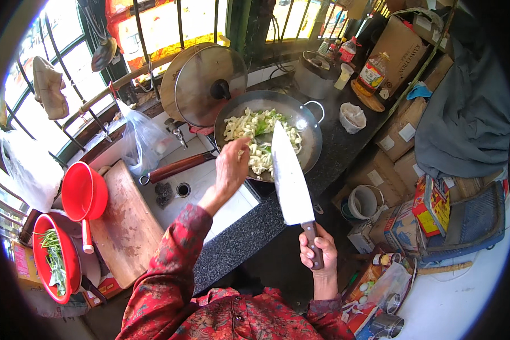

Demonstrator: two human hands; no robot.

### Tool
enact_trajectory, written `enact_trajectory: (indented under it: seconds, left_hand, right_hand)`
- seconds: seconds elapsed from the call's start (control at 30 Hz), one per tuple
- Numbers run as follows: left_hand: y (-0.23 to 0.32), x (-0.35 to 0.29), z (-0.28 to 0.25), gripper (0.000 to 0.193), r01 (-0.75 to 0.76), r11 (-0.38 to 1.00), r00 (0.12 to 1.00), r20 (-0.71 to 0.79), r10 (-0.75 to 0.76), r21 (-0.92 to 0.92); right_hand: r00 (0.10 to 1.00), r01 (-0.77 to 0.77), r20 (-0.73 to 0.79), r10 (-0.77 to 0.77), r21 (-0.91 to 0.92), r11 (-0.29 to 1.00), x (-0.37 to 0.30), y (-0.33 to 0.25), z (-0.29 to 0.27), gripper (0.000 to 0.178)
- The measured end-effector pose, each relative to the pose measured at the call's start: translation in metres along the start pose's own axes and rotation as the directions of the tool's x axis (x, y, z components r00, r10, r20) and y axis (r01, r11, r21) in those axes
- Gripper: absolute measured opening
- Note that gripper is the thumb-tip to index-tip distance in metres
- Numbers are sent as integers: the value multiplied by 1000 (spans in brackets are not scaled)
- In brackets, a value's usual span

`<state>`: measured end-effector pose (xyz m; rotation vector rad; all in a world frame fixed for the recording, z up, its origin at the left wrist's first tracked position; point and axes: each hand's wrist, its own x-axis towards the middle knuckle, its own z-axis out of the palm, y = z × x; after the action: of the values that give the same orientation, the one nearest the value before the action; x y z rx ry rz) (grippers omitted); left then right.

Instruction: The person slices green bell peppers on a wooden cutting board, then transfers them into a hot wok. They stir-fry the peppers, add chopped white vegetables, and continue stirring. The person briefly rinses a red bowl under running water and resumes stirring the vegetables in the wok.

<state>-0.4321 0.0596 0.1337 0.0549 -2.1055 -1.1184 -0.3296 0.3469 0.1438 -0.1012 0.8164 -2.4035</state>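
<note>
A broad kitchen knife (290,181) with a brown handle is gripped by my right hand (317,248), its pale blade pointing away from me over the near right part of the wok (310,148). Pale chopped vegetable pieces (248,124) with some green bits lie in the wok. Over the wok's near left side hangs my left hand (230,167), its fingers bent together at the edge of the food. What those fingers hold, if anything, is hidden. The wok's long wooden handle (178,168) reaches left across the sink.
Behind the wok leans a glass lid (201,85). A wooden cutting board (124,226), red ladle (85,192) and red basin of greens (68,283) are at left. A pot (314,85), oil bottle (374,71) and small white tub (352,122) stand at the back right.
</note>
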Motion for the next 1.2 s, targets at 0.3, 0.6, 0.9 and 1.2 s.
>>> enact_trajectory:
  seconds: [0.3, 0.6, 0.9, 1.2]
  left_hand:
    - [79, -21, -4, 61, -440, 898, 777, 499, 383, -5]
    - [-23, 28, -97, 65, -231, 815, 970, 57, 238, 531]
    - [37, -35, -183, 38, -517, 751, 818, -21, 575, 411]
    - [76, -62, -154, 56, -725, 524, 669, 637, 382, 447]
  right_hand:
    - [984, -114, 138, 109, 27, 993, 38, 26, 28, 46]
    - [943, -244, 304, 138, 344, 907, 14, 42, 36, 52]
    - [946, 324, 317, -68, -912, 252, 44, 25, 105, 59]
    - [685, 694, 704, 186, -554, -459, 74, 18, 130, 41]
